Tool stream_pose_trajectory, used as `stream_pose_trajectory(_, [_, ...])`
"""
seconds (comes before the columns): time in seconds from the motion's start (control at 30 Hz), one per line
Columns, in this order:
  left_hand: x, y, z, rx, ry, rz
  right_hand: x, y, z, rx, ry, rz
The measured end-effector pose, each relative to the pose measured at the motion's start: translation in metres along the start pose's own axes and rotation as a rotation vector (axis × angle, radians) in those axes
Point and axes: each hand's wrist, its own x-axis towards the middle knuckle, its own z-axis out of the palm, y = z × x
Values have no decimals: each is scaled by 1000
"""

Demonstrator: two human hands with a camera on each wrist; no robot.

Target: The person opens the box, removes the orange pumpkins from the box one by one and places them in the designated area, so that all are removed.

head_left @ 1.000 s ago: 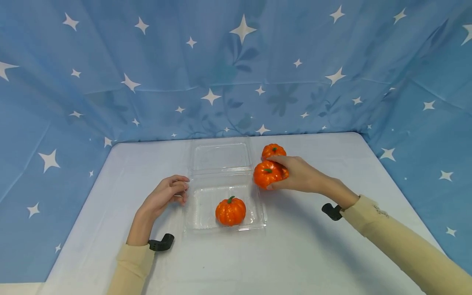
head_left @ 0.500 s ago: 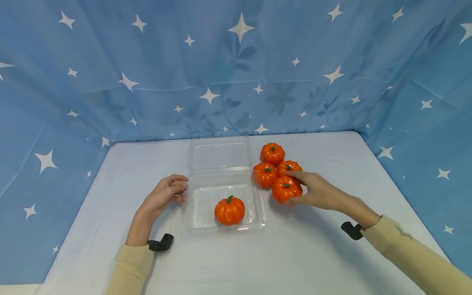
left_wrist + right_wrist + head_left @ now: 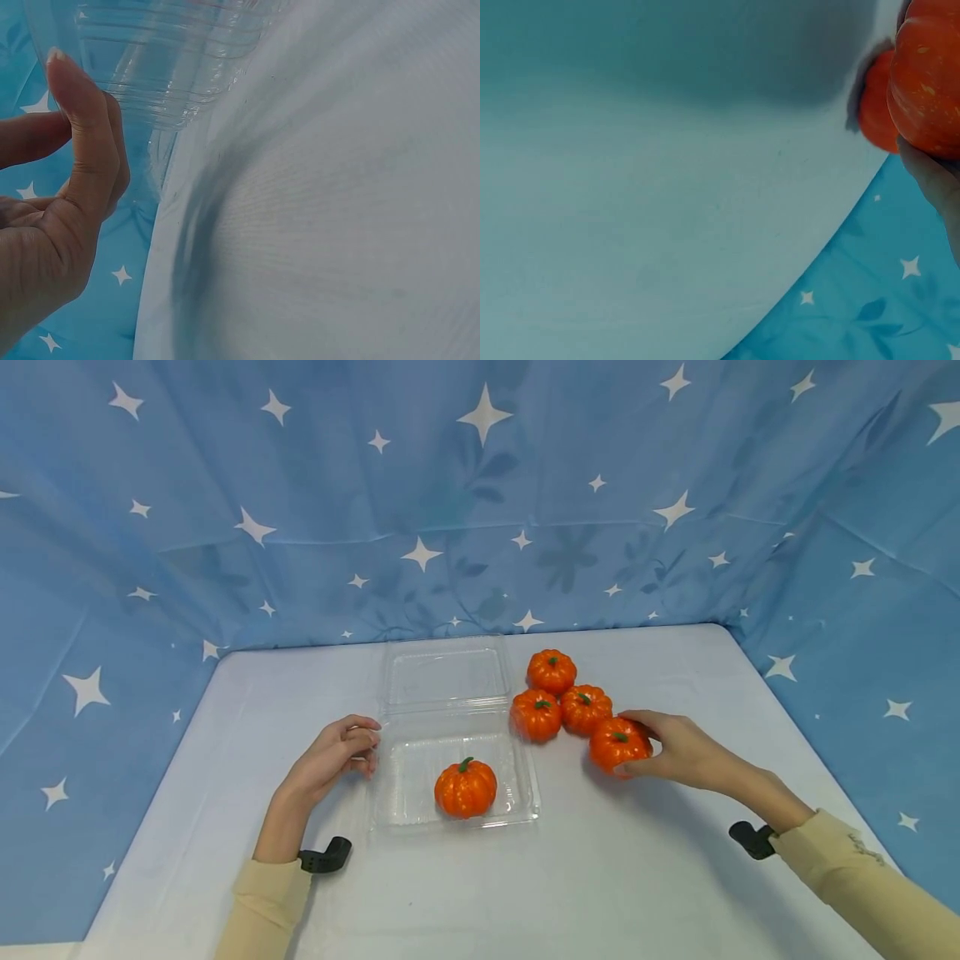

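Observation:
My right hand (image 3: 678,747) grips a small orange toy pumpkin (image 3: 619,747) with a green stem, apparently just above the table. Beside it sit several similar pumpkins, including a near one (image 3: 587,709), a left one (image 3: 536,716) and a far one (image 3: 551,672). In the middle lies a clear plastic clamshell box (image 3: 408,810), its lid folded back, with one pumpkin (image 3: 465,790) in its base. My left hand (image 3: 339,750) is at the box's left edge. In the left wrist view, its thumb and forefinger pinch the clear rim (image 3: 142,71). The right wrist view only partly shows the gripped pumpkin (image 3: 930,82).
A white-covered table (image 3: 450,893) spreads beneath everything. Blue curtain (image 3: 450,510) with white stars surrounds its back and sides. The open lid (image 3: 447,677) lies flat toward the back, left of the far pumpkin.
My right hand has carried its pumpkin rightward and toward me, away from the box and the other pumpkins. Those behind it are now uncovered. The left hand stays at the box.

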Motion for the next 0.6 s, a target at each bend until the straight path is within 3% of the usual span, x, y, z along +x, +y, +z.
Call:
stream_pose_trajectory(0.37, [0, 0, 0, 4, -2, 5, 0, 26, -15, -33, 29, 61])
stream_pose_trajectory(0.6, [0, -1, 0, 5, -1, 7, 12, 39, -23, -50, 47, 106])
